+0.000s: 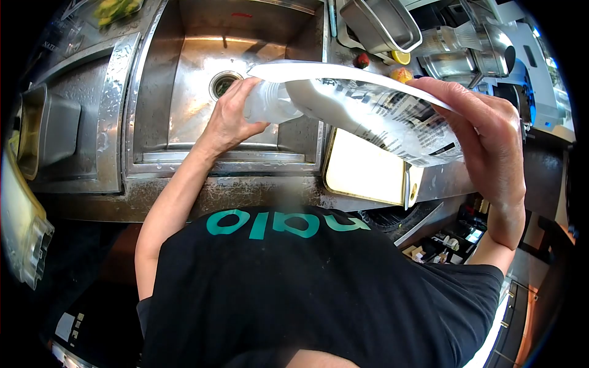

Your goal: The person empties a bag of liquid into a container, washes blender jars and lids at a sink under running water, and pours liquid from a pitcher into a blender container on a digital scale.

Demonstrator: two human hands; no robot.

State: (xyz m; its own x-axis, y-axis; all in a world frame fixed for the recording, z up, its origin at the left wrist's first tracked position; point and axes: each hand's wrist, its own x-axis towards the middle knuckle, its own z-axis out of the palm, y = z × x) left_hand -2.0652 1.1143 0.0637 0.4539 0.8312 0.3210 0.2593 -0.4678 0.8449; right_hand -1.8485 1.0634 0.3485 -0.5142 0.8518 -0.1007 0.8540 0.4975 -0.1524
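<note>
My left hand (228, 122) is closed around a clear, ridged plastic container (268, 104) above the front part of the sink. A large white bag with black print (383, 116) lies tilted across the middle, its left end right at the container's mouth. My right hand (494, 135) grips the bag's right end, thumb and fingers pinching its edge. What is inside the bag, and whether anything is flowing out, I cannot make out.
Under me is a steel sink (202, 147) with a round drain (224, 84). A cutting board (368, 165) with a knife (407, 187) lies right of it. Metal pans (383, 27), a strawberry (362, 60) and a lemon piece (400, 57) sit behind. Another steel pan (58, 126) stands left.
</note>
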